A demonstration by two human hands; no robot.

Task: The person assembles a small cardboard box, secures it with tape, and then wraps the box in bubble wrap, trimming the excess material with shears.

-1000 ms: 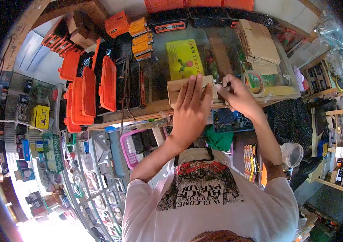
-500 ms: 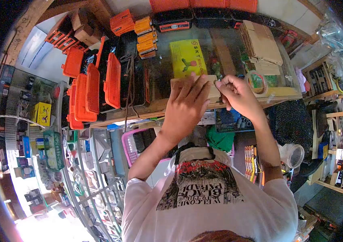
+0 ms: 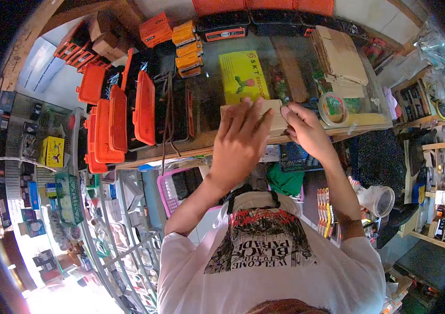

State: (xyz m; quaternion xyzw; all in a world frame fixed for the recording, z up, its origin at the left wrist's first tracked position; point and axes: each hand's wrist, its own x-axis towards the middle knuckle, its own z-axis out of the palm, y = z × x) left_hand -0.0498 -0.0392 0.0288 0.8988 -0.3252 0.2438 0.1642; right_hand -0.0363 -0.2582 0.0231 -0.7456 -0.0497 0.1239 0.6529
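Observation:
A small tan cardboard box [image 3: 269, 116] lies at the front edge of the glass-topped counter [image 3: 214, 78]. Across its left part rests my left hand [image 3: 239, 142], palm down with the fingers spread. My right hand [image 3: 306, 129] is at the box's right end, its thumb and curled fingers pinched on the box's edge. Just behind the box is a yellow-green SKT box [image 3: 241, 76]. To the right of my right hand is a round roll of clear tape [image 3: 333, 108].
Orange-lidded cases [image 3: 144, 108] with lids raised and a dark cord [image 3: 168, 110] are on the left. Small orange boxes [image 3: 187, 56] are farther back. Flattened cardboard [image 3: 339, 55] lies at the back right. A pink basket [image 3: 169, 193] sits below the counter.
The view has shifted slightly. The fingers of my right hand have closed in more at the box's right end. My left hand stays on the box.

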